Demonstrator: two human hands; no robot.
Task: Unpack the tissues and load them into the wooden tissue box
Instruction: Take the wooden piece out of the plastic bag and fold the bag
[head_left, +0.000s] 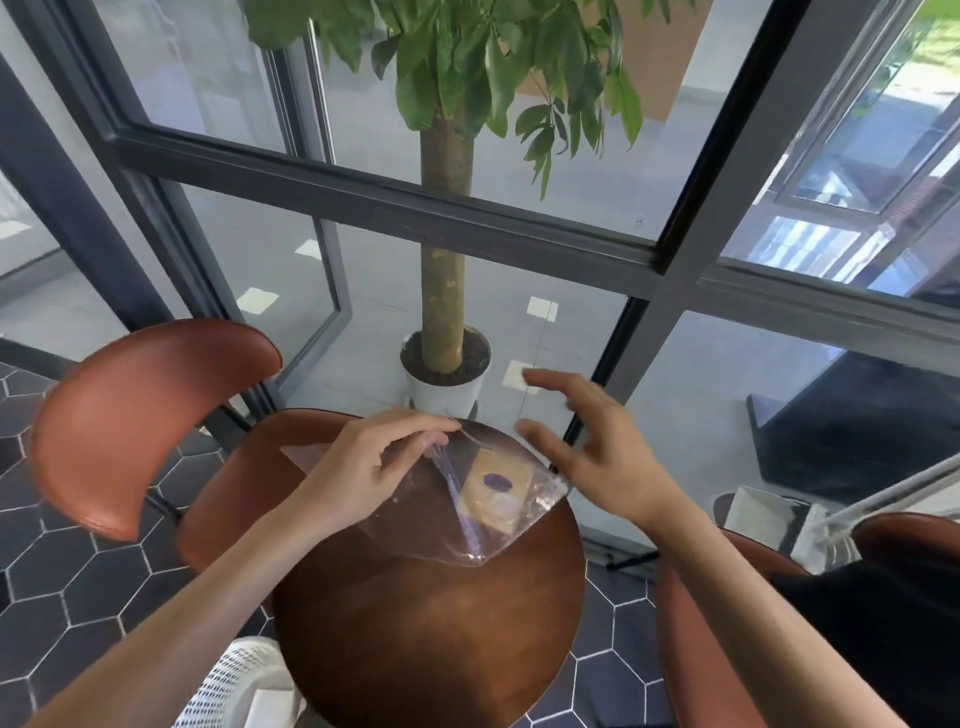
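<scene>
A clear plastic wrapper (431, 519) hangs over the far part of the round wooden table (431, 634). My left hand (374, 467) pinches the wrapper's upper edge between thumb and fingers. Through the plastic a light wooden tissue box (496, 491) with a dark oval slot shows on the table. My right hand (587, 447) hovers just right of the wrapper, fingers spread and holding nothing. No tissues can be made out.
A brown leather chair (135, 415) stands left of the table and another (737, 623) at the right. A potted tree (447, 374) stands beyond the table against the glass wall. A white mesh object (239, 680) sits at the bottom left.
</scene>
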